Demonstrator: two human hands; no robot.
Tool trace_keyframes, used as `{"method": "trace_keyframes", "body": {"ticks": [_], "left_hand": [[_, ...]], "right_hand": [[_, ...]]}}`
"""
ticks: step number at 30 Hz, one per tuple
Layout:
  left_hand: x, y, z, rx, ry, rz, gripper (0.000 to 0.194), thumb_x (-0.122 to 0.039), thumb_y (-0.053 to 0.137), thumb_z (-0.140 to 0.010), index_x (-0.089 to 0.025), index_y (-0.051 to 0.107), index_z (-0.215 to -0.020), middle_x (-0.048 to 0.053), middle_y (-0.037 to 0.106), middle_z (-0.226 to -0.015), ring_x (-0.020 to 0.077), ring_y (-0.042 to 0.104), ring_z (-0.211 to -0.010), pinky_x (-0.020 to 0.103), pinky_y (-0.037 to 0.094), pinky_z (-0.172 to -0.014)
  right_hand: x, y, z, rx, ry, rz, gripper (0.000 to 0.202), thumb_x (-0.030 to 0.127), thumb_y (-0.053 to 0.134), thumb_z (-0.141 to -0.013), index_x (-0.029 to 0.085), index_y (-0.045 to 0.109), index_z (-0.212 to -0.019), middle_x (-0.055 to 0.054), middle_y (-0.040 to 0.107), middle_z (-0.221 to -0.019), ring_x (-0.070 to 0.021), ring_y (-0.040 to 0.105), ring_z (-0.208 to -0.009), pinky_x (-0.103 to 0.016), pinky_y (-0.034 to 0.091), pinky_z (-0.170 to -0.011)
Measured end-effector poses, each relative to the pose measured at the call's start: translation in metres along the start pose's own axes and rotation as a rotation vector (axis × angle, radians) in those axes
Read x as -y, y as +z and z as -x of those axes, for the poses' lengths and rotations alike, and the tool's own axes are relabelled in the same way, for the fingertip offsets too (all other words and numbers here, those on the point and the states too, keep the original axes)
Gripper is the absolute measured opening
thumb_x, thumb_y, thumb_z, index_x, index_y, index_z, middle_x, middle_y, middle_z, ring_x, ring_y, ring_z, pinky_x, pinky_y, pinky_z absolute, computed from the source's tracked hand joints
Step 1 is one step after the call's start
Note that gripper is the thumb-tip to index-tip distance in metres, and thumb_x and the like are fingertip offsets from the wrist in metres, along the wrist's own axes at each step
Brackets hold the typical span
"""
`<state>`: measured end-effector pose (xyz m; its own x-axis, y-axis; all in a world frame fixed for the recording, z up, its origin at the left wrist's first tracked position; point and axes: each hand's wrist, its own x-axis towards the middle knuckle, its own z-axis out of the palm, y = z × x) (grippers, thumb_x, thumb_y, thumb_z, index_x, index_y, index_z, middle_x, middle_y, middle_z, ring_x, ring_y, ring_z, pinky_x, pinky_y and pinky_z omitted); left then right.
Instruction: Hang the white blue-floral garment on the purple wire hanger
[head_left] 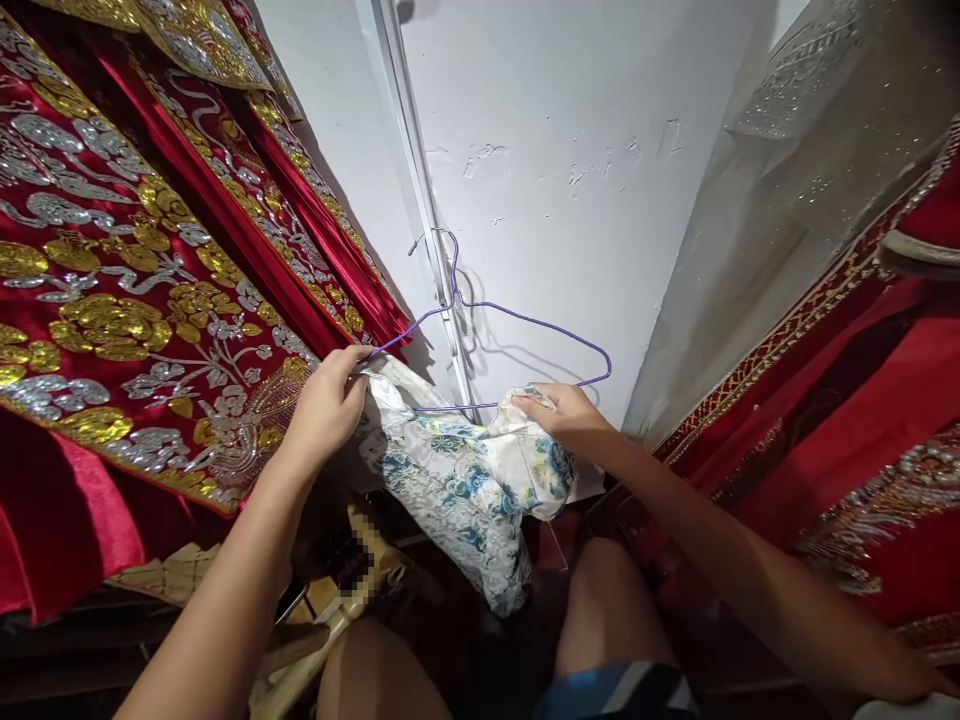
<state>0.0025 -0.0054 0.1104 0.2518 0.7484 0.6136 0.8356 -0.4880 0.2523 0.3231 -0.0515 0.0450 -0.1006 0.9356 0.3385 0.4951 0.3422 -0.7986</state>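
A purple wire clothes hanger (525, 317) is in front of me in the head view, its hook pointing up. A white garment with blue and yellow floral print (457, 485) hangs down below it, bunched and folded. My left hand (334, 398) is closed around the hanger's left end together with the garment's left shoulder. On the other side, my right hand (561, 412) pinches the garment's right shoulder near the lower bar. The hanger's right corner sticks out bare above that hand. The garment's lower end droops between my knees.
Red clothing with gold and silver embroidery (112, 325) hangs close on the left. On the right are red beaded fabric (847, 400) and a sheer sparkly cloth (802, 170). A white wall (570, 230) with a metal strip (412, 130) stands ahead. A pale wooden piece (330, 625) is low left.
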Motion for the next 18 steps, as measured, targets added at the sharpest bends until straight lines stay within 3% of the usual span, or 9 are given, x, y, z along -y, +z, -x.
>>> {"method": "trace_keyframes", "body": {"ticks": [3, 5, 7, 9, 10, 12, 15, 18], "left_hand": [[0.006, 0.002, -0.004, -0.003, 0.055, 0.054, 0.041, -0.024, 0.040, -0.089, -0.019, 0.062, -0.123, 0.009, 0.066, -0.119, 0.0259, 0.060, -0.111, 0.035, 0.045, -0.096], [0.011, 0.004, -0.005, -0.005, 0.039, 0.052, 0.038, -0.026, 0.040, -0.090, -0.019, 0.064, -0.119, 0.009, 0.067, -0.114, 0.0255, 0.061, -0.106, 0.033, 0.046, -0.093], [0.013, 0.004, -0.004, 0.012, 0.039, 0.033, 0.036, -0.028, 0.040, -0.091, -0.019, 0.064, -0.116, 0.010, 0.068, -0.111, 0.0255, 0.062, -0.102, 0.033, 0.046, -0.090], [0.010, 0.003, -0.004, 0.024, 0.054, 0.018, 0.036, -0.030, 0.040, -0.091, -0.018, 0.065, -0.114, 0.010, 0.067, -0.108, 0.0256, 0.062, -0.101, 0.033, 0.046, -0.089], [0.007, 0.002, -0.004, 0.025, 0.063, 0.010, 0.036, -0.031, 0.039, -0.092, -0.017, 0.065, -0.113, 0.011, 0.067, -0.107, 0.0257, 0.062, -0.100, 0.033, 0.046, -0.088], [0.002, -0.001, -0.004, 0.019, 0.072, -0.012, 0.036, -0.032, 0.039, -0.092, -0.017, 0.065, -0.112, 0.011, 0.065, -0.105, 0.0257, 0.061, -0.098, 0.033, 0.045, -0.087], [-0.004, -0.009, -0.005, -0.054, 0.046, -0.059, 0.033, -0.032, 0.039, -0.092, -0.018, 0.066, -0.107, 0.010, 0.063, -0.102, 0.0261, 0.059, -0.097, 0.034, 0.044, -0.087], [-0.004, -0.018, -0.005, -0.176, -0.055, -0.034, 0.030, -0.033, 0.044, -0.091, -0.020, 0.064, -0.110, 0.008, 0.063, -0.099, 0.0240, 0.059, -0.092, 0.033, 0.044, -0.085]], "right_hand": [[0.008, -0.009, 0.014, 0.019, -0.030, -0.045, 0.027, 0.044, 0.070, -0.079, 0.026, 0.072, -0.099, -0.003, 0.070, -0.093, -0.0230, 0.060, -0.081, -0.029, 0.041, -0.066], [0.009, -0.020, 0.023, -0.011, -0.042, -0.040, 0.061, 0.038, 0.079, -0.070, 0.034, 0.064, -0.129, -0.005, 0.070, -0.112, -0.0272, 0.063, -0.092, -0.032, 0.045, -0.071], [0.006, -0.034, 0.028, -0.106, -0.031, -0.005, 0.088, 0.031, 0.080, -0.069, 0.036, 0.044, -0.149, -0.006, 0.071, -0.106, -0.0263, 0.065, -0.085, -0.034, 0.047, -0.071], [-0.001, -0.049, 0.023, -0.246, -0.021, 0.055, 0.093, 0.023, 0.075, -0.071, 0.029, 0.034, -0.155, -0.004, 0.072, -0.088, -0.0238, 0.064, -0.073, -0.036, 0.048, -0.071], [-0.005, -0.056, 0.018, -0.301, -0.027, 0.091, 0.089, 0.020, 0.072, -0.072, 0.025, 0.037, -0.154, -0.004, 0.072, -0.084, -0.0236, 0.064, -0.073, -0.037, 0.049, -0.072], [-0.009, -0.072, 0.004, -0.308, -0.058, 0.129, 0.069, 0.018, 0.068, -0.073, 0.019, 0.057, -0.141, -0.007, 0.073, -0.088, -0.0251, 0.065, -0.082, -0.039, 0.049, -0.079], [-0.003, -0.092, -0.018, -0.098, -0.062, 0.046, 0.028, 0.025, 0.071, -0.073, 0.016, 0.078, -0.098, -0.009, 0.074, -0.088, -0.0262, 0.067, -0.088, -0.037, 0.050, -0.081], [0.006, -0.094, -0.026, 0.023, 0.004, -0.195, 0.023, 0.035, 0.081, -0.066, 0.017, 0.076, -0.079, -0.005, 0.072, -0.072, -0.0226, 0.067, -0.072, -0.032, 0.052, -0.069]]}}
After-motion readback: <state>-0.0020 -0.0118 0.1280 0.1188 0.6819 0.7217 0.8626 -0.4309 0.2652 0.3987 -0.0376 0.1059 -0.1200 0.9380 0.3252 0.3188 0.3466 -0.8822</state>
